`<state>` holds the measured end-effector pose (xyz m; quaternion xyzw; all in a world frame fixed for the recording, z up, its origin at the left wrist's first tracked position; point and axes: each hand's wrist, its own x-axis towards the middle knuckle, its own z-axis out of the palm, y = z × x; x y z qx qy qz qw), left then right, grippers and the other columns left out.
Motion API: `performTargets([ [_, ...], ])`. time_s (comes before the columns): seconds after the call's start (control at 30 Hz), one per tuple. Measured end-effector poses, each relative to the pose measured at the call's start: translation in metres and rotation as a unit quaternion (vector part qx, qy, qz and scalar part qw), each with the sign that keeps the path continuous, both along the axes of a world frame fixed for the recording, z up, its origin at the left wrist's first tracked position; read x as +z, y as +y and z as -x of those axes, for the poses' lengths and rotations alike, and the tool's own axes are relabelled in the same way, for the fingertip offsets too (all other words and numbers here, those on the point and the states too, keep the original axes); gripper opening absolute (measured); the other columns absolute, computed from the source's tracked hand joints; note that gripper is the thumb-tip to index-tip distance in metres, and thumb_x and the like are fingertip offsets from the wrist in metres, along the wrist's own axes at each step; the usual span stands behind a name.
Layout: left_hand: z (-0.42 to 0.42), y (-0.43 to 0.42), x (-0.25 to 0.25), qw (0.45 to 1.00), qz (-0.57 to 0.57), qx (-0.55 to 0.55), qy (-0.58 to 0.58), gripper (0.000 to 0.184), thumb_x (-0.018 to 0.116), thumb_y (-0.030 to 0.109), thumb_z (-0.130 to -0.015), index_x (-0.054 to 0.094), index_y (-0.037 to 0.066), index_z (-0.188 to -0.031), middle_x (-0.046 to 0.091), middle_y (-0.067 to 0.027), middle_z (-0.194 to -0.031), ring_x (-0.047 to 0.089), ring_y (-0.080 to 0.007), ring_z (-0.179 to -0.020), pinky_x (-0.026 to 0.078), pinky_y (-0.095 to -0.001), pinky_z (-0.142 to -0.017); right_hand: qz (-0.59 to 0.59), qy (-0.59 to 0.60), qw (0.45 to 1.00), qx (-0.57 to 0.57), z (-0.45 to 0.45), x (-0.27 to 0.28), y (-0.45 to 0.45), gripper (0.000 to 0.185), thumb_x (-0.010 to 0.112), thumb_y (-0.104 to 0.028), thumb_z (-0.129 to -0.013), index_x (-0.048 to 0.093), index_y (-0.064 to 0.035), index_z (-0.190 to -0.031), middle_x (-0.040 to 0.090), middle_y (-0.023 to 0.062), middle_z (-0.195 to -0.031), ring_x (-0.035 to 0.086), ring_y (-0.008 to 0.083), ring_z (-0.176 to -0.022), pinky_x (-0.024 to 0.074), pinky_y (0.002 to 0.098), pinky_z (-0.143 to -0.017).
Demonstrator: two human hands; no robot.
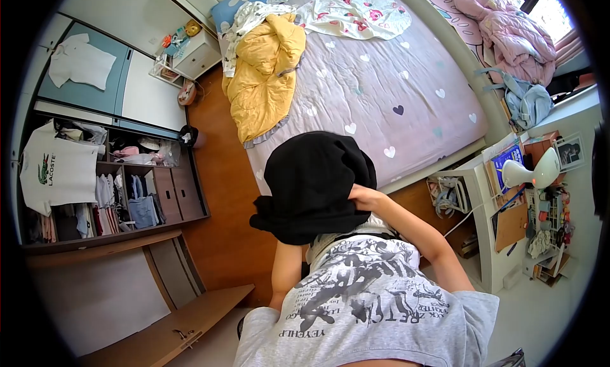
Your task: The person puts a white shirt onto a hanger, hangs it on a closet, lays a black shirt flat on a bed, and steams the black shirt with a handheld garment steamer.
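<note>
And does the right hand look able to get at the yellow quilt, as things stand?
Probably not: the right hand is occupied at the black cloth, its fingers partly hidden there, and the yellow quilt appears well beyond, with the cloth between.

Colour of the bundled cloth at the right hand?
The cloth is black, no pattern visible; best seen in the head view.

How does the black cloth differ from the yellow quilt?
The black cloth is plain and dark; the yellow quilt is bright with a grey ruffled edge. The right hand holds the black cloth; the yellow quilt lies on the bed. Both are rumpled.
</note>
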<state>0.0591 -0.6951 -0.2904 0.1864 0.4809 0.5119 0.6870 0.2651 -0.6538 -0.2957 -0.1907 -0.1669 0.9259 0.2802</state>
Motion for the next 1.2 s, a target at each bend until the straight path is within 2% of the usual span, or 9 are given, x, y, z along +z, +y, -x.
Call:
performTargets([
  [0.17, 0.031, 0.011, -0.055, 0.976, 0.048, -0.046, 0.205, 0.053, 0.033, 0.044, -0.088, 0.045, 0.002, -0.118, 0.050, -0.0124, -0.116, 0.051, -0.0195, -0.104, 0.043, -0.0363, -0.081, -0.216, -0.367, 0.894, -0.140, -0.036, 0.068, 0.014, 0.032, 0.060, -0.016, -0.080, 0.055, 0.0042, -0.104, 0.059, 0.0059, -0.097, 0.054, 0.0097, -0.088, 0.0427, 0.0246, -0.076],
  [0.3, 0.052, -0.019, -0.102, 0.867, 0.186, -0.288, 0.362, 0.055, 0.031, 0.046, -0.089, 0.045, 0.002, -0.119, 0.050, -0.0127, -0.118, 0.051, -0.0196, -0.106, 0.042, -0.0369, -0.082, -0.256, -0.370, 0.833, -0.321, -0.048, 0.066, 0.011, 0.022, 0.060, -0.013, -0.080, 0.057, 0.0041, -0.094, 0.060, 0.0077, -0.091, 0.054, 0.0128, -0.083, 0.0423, 0.0257, -0.075],
  [0.5, 0.006, 0.017, 0.028, 0.972, 0.015, -0.154, 0.180, 0.039, 0.042, 0.037, -0.089, 0.052, 0.003, -0.104, 0.058, -0.0054, -0.090, 0.055, -0.0130, -0.086, 0.044, -0.0276, -0.073, -0.550, -0.538, 0.594, -0.235, -0.015, 0.064, -0.007, 0.025, 0.067, -0.020, -0.068, 0.059, 0.0012, -0.078, 0.054, 0.0226, -0.081, 0.053, 0.0374, -0.075, 0.0434, 0.0399, -0.066],
  [0.63, -0.058, 0.039, 0.099, 0.952, -0.115, -0.223, 0.175, 0.045, 0.055, 0.041, -0.080, 0.054, -0.001, -0.096, 0.059, -0.0087, -0.085, 0.058, -0.0177, -0.084, 0.045, -0.0300, -0.071, -0.582, -0.533, 0.606, -0.103, 0.005, 0.097, -0.017, 0.021, 0.066, -0.021, -0.063, 0.058, -0.0019, -0.069, 0.052, 0.0213, -0.067, 0.052, 0.0367, -0.064, 0.0430, 0.0425, -0.061],
  [0.7, -0.072, 0.048, 0.106, 0.798, -0.221, -0.232, 0.510, 0.043, 0.062, 0.031, -0.075, 0.052, -0.004, -0.098, 0.060, -0.0143, -0.083, 0.059, -0.0211, -0.079, 0.046, -0.0304, -0.069, -0.594, -0.486, 0.638, -0.065, 0.002, 0.089, -0.012, 0.018, 0.062, -0.018, -0.065, 0.059, -0.0041, -0.075, 0.052, 0.0199, -0.068, 0.052, 0.0365, -0.067, 0.0424, 0.0426, -0.064],
  [0.73, -0.074, 0.055, 0.108, 0.826, -0.197, -0.249, 0.466, 0.056, 0.064, 0.027, -0.071, 0.045, -0.011, -0.107, 0.055, -0.0314, -0.092, 0.056, -0.0396, -0.088, 0.045, -0.0370, -0.072, -0.593, -0.487, 0.638, -0.067, 0.000, 0.081, -0.012, 0.018, 0.062, -0.018, -0.065, 0.059, -0.0041, -0.075, 0.052, 0.0199, -0.068, 0.052, 0.0365, -0.067, 0.0424, 0.0426, -0.064],
  [0.93, -0.060, 0.068, 0.101, 0.841, -0.184, -0.258, 0.439, 0.041, 0.056, 0.016, -0.075, 0.046, -0.010, -0.105, 0.057, -0.0292, -0.084, 0.057, -0.0395, -0.082, 0.045, -0.0374, -0.068, -0.643, -0.518, 0.556, -0.092, -0.016, 0.059, -0.001, 0.037, 0.049, -0.004, -0.070, 0.049, -0.0153, -0.105, 0.055, 0.0155, -0.074, 0.053, 0.0321, -0.073, 0.0401, 0.0414, -0.063],
  [1.1, -0.054, 0.078, 0.106, 0.793, -0.241, -0.240, 0.506, 0.024, 0.052, 0.005, -0.076, 0.049, -0.004, -0.098, 0.057, -0.0252, -0.084, 0.057, -0.0378, -0.082, 0.044, -0.0380, -0.066, -0.605, -0.544, 0.570, -0.118, -0.021, 0.063, 0.030, 0.026, 0.047, -0.001, -0.069, 0.047, -0.0055, -0.094, 0.054, 0.0161, -0.076, 0.052, 0.0331, -0.075, 0.0411, 0.0409, -0.066],
  [1.2, -0.035, 0.085, 0.119, 0.832, -0.246, -0.190, 0.460, 0.021, 0.049, -0.005, -0.074, 0.050, -0.004, -0.095, 0.059, -0.0195, -0.076, 0.060, -0.0217, -0.073, 0.044, -0.0292, -0.061, -0.630, -0.694, 0.334, -0.098, -0.051, 0.034, 0.073, 0.031, 0.054, -0.007, -0.070, 0.048, -0.0035, -0.100, 0.049, 0.0171, -0.090, 0.049, 0.0327, -0.082, 0.0427, 0.0377, -0.072],
])
